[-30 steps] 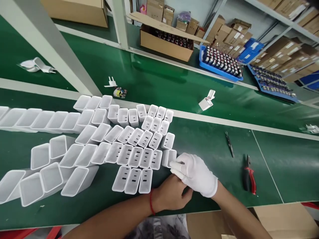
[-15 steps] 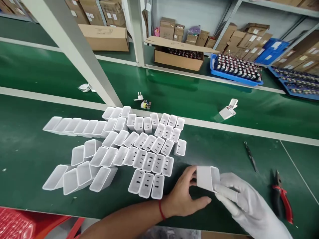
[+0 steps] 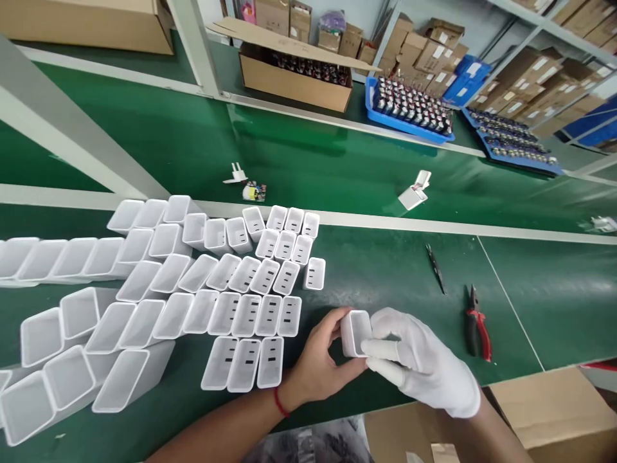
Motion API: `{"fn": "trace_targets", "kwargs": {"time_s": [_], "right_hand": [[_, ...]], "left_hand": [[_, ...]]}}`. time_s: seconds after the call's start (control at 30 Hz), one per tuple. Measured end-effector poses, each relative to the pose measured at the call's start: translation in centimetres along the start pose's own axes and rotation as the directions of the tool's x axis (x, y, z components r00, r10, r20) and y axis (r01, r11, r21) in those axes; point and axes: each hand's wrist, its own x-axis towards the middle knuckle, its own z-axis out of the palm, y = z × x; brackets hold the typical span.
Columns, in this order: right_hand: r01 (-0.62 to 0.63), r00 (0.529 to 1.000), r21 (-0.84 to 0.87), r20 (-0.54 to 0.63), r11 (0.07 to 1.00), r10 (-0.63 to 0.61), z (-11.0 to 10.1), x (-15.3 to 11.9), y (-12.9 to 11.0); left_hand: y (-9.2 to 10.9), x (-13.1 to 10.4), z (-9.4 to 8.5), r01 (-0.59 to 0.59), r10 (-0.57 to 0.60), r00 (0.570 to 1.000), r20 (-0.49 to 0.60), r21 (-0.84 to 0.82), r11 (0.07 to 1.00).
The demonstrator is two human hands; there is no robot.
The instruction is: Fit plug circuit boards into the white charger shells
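Note:
A white plastic housing (image 3: 357, 333), open at its top end, is held between my two hands just above the bench. My bare left hand (image 3: 315, 360), a red string at its wrist, wraps round its left side, with the thumb at the near lower edge. My right hand (image 3: 409, 360), in a white glove, pinches the housing's right rim with its fingertips. Left of my hands stand many similar open housings (image 3: 247, 315) in rows; several have dark slots showing inside. A lone housing (image 3: 315, 274) stands just beyond my left hand.
Red-and-black pliers (image 3: 477, 328) and dark tweezers (image 3: 436, 269) lie to the right. Across the ledge are a small circuit board (image 3: 254, 191), a white plug piece (image 3: 236, 173) and a white adapter (image 3: 414, 191). A blue tray (image 3: 409, 122) of parts and a cardboard box (image 3: 294, 80) stand behind.
My view has swung right. My left hand, loosely beside the housing before, now closes on it. The housing has turned so its open end faces up towards me more.

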Motion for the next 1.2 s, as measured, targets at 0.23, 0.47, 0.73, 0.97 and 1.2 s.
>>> {"fn": "trace_targets", "kwargs": {"time_s": [0.23, 0.47, 0.73, 0.97, 1.2], "right_hand": [[-0.271, 0.900, 0.052, -0.340, 0.961, 0.272, -0.2, 3.9, 5.8], [-0.298, 0.937, -0.165, -0.237, 0.940, 0.256, 0.6, 17.6, 9.9], [-0.271, 0.949, -0.212, 0.106, 0.939, 0.298, 2.2, 29.7, 10.6], [-0.351, 0.927, -0.166, 0.073, 0.921, 0.367, 3.4, 31.6, 11.0], [-0.433, 0.867, 0.236, -0.155, 0.870, 0.473, -0.2, 24.5, 12.0]], "left_hand": [[1.3, 0.1, 0.0, -0.015, 0.003, 0.996, 0.086, 0.141, 0.990], [0.9, 0.1, 0.0, -0.072, 0.050, 0.987, 0.151, 0.139, 0.988], [0.6, 0.2, 0.0, 0.011, -0.025, 0.991, 0.128, 0.111, 0.994], [-0.1, -0.2, -0.1, 0.143, -0.142, 0.987, 0.078, -0.006, 0.990], [0.9, 0.1, -0.4, 0.048, -0.042, 0.996, 0.074, -0.079, 0.996]]}}
